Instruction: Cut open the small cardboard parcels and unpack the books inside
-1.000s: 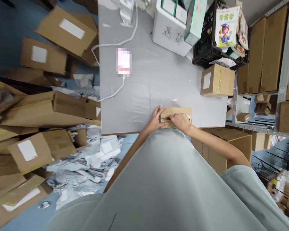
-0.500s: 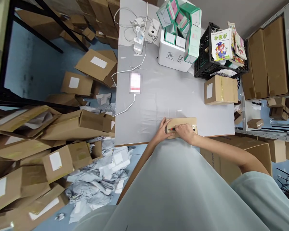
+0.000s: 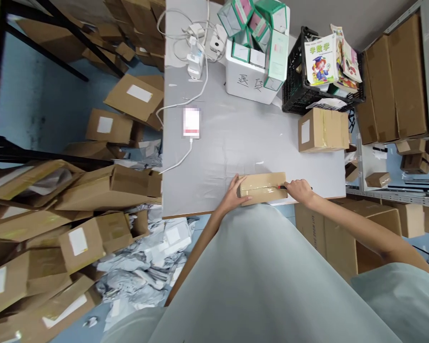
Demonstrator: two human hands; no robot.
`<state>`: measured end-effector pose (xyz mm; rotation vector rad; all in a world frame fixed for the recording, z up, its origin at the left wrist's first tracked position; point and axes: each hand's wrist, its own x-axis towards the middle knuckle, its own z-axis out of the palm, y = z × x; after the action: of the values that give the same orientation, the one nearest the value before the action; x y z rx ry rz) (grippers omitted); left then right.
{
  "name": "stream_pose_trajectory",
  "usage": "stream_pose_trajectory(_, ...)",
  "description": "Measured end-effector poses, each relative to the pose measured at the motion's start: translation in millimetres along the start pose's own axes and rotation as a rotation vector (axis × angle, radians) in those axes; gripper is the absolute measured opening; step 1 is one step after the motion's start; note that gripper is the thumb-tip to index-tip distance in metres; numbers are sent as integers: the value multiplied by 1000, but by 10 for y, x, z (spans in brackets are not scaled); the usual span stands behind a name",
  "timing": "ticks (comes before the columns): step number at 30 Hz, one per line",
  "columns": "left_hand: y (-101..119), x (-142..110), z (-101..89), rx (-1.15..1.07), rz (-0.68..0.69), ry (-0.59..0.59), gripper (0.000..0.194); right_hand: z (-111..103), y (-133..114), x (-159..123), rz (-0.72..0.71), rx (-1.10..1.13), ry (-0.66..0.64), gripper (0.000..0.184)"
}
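Note:
A small, long cardboard box (image 3: 260, 181) lies at the table's near edge, with a strip of clear tape running along its top. My left hand (image 3: 233, 195) grips its left end, the thumb on the near side and the fingers at the far corner. In my right hand (image 3: 299, 191), closed around it, is a red and black utility knife (image 3: 282, 187). The knife's tip is at the right end of the tape strip, where a line runs along the tape. Most of the knife's handle is hidden by my fingers.
On the grey table (image 3: 214, 157) lie a phone (image 3: 191, 122) on a white cable and a power strip (image 3: 195, 64). Behind are a white bin (image 3: 248, 81) of green boxes, a black crate (image 3: 296, 90) with books, and a taped carton (image 3: 323, 131). Cartons (image 3: 93, 233) crowd the left floor.
My right hand has drawn the knife rightward along the box's top, from near its left end to its right end. My left hand still holds the left end.

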<state>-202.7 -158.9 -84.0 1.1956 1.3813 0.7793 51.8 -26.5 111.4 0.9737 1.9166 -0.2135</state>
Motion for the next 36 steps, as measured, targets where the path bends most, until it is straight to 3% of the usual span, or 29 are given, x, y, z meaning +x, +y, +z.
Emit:
stream_pose_trajectory(4,-57,39,48,12,9,42,111,249,499,-85,63,1,19,49)
stream_pose_trajectory(7,-31,40,55,14,-15,28,112,388,704,-96,84,14,28,56)
stream_pose_trajectory(15,228,-10,-12,183,-90,49,107,692,748,-1,72,138,65,53)
stream_pose_trajectory(21,602,-4,-9,553,-128,7,99,985,828,156,-2,270,127,47)
stream_pose_trajectory(24,814,108,194,711,-86,-78,105,1182,823,282,-33,345,167,45)
stream_pose_trajectory(28,998,376,681,751,-26,-219,131,1430,666,496,-68,475,191,44)
stream_pose_trajectory(31,1071,582,1018,717,37,-241,142,1559,479,631,-77,624,173,44)
stream_pose_trajectory(36,1190,759,1260,745,112,-244,147,1685,289,678,-15,908,231,42)
